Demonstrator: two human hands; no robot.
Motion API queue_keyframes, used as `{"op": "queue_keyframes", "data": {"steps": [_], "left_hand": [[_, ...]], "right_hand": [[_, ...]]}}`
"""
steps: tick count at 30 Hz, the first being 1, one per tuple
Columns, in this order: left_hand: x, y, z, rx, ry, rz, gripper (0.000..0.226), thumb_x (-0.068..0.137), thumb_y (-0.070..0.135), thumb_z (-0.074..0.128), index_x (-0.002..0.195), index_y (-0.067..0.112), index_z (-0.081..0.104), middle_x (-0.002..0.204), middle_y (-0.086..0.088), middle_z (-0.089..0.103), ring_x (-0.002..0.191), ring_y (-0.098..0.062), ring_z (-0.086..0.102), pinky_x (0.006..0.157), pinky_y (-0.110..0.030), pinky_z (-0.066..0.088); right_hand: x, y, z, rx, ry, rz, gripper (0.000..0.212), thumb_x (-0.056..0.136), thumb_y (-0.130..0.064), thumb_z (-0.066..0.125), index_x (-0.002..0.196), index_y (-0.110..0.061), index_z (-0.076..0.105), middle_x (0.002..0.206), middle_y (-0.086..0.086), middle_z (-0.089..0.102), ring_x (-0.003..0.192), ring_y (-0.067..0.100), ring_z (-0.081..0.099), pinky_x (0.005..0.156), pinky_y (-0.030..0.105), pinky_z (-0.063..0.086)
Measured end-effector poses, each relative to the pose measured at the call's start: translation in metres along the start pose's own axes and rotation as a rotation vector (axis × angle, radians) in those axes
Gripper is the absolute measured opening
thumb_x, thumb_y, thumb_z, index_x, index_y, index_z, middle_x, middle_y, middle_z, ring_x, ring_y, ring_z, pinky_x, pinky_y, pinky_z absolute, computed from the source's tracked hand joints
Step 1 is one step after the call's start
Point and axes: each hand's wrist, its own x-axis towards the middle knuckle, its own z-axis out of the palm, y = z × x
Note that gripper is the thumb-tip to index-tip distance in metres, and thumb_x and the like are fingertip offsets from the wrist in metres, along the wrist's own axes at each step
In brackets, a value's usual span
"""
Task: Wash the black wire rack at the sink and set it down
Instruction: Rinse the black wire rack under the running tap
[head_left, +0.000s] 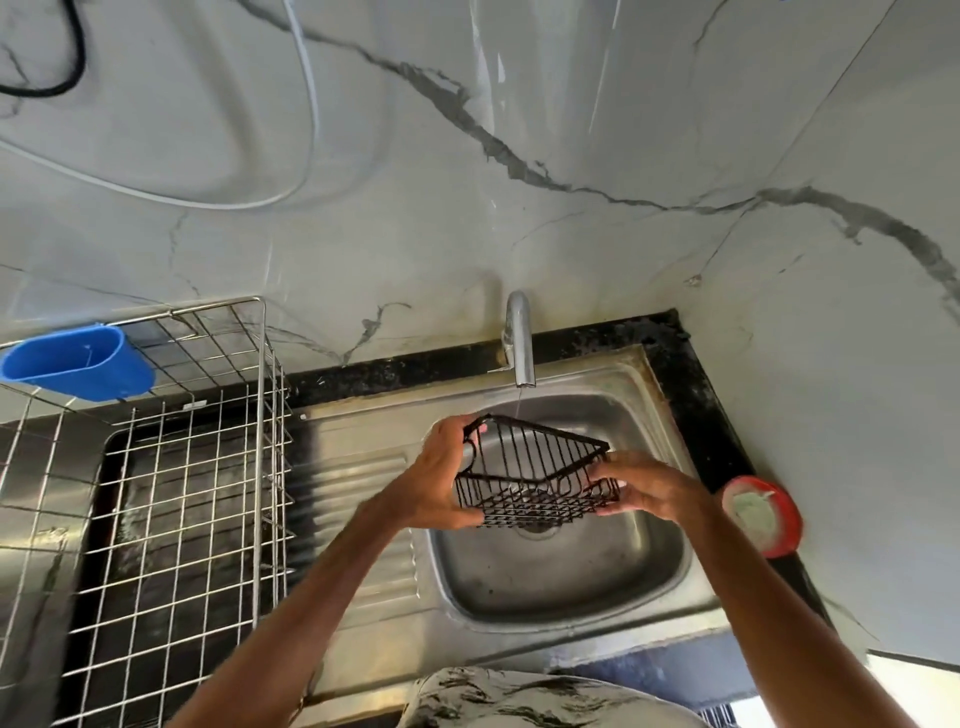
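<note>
A black wire rack, triangular like a corner basket, is held tilted above the steel sink. My left hand grips its left corner, fingers curled over the top rim. My right hand holds the right end, fingers curled round the wires. A thin stream of water runs from the chrome tap onto the rack's back edge. The sink drain shows through the rack's wires.
A steel wire dish drainer stands left of the ribbed draining board, with a blue plastic cup holder hooked on its rim. A red round tub sits on the black counter at right. Marble-pattern walls close in behind and right.
</note>
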Motion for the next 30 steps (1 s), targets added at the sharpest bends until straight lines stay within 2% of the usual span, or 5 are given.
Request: {"op": "queue_keyframes", "data": {"steps": [7, 9, 12, 23, 30], "left_hand": [[-0.01, -0.005, 0.031, -0.849, 0.177, -0.512, 0.082, 0.084, -0.002, 0.069, 0.147, 0.034, 0.031, 0.157, -0.011, 0.038, 0.12, -0.014, 0.056, 0.106, -0.045, 0.047], [0.001, -0.001, 0.032, -1.223, 0.19, -0.826, 0.041, 0.093, 0.016, 0.058, 0.132, 0.029, 0.051, 0.15, -0.021, 0.043, 0.113, -0.031, 0.057, 0.099, -0.057, 0.049], [0.016, -0.005, 0.035, -1.473, 0.081, -1.032, 0.087, 0.076, 0.059, 0.076, 0.152, 0.031, 0.043, 0.161, -0.023, 0.033, 0.138, -0.052, 0.044, 0.1, -0.075, 0.044], [0.041, 0.008, 0.037, -1.369, 0.116, -1.036, 0.059, 0.093, 0.02, 0.052, 0.151, 0.021, 0.046, 0.116, -0.018, 0.063, 0.102, -0.041, 0.067, 0.081, -0.057, 0.057], [0.058, -0.008, 0.029, -1.25, 0.134, -0.981, 0.068, 0.087, 0.017, 0.059, 0.151, 0.037, 0.047, 0.168, -0.015, 0.025, 0.119, -0.048, 0.057, 0.075, -0.065, 0.061]], "right_hand": [[-0.003, 0.026, 0.005, -0.367, 0.487, -0.212, 0.096, 0.048, -0.057, 0.092, 0.125, -0.013, 0.054, 0.113, 0.007, 0.068, 0.099, 0.023, 0.069, 0.072, 0.032, 0.06], [-0.021, 0.019, 0.012, -0.453, 0.59, -0.266, 0.095, 0.061, -0.048, 0.091, 0.135, -0.014, 0.043, 0.124, 0.005, 0.06, 0.111, 0.026, 0.062, 0.081, 0.034, 0.054], [-0.033, 0.016, 0.018, -0.527, 0.618, -0.309, 0.103, 0.068, -0.039, 0.09, 0.147, -0.013, 0.03, 0.14, 0.015, 0.051, 0.126, 0.033, 0.053, 0.092, 0.038, 0.048], [-0.046, 0.005, -0.003, -0.251, 0.482, -0.324, 0.097, 0.058, -0.052, 0.094, 0.132, -0.029, 0.035, 0.129, -0.003, 0.049, 0.117, 0.016, 0.054, 0.096, 0.031, 0.051], [0.006, -0.071, 0.033, 0.063, 0.248, -0.388, 0.022, 0.099, -0.023, 0.06, 0.114, -0.009, 0.068, 0.114, 0.012, 0.073, 0.101, 0.02, 0.072, 0.095, 0.036, 0.056]]}}
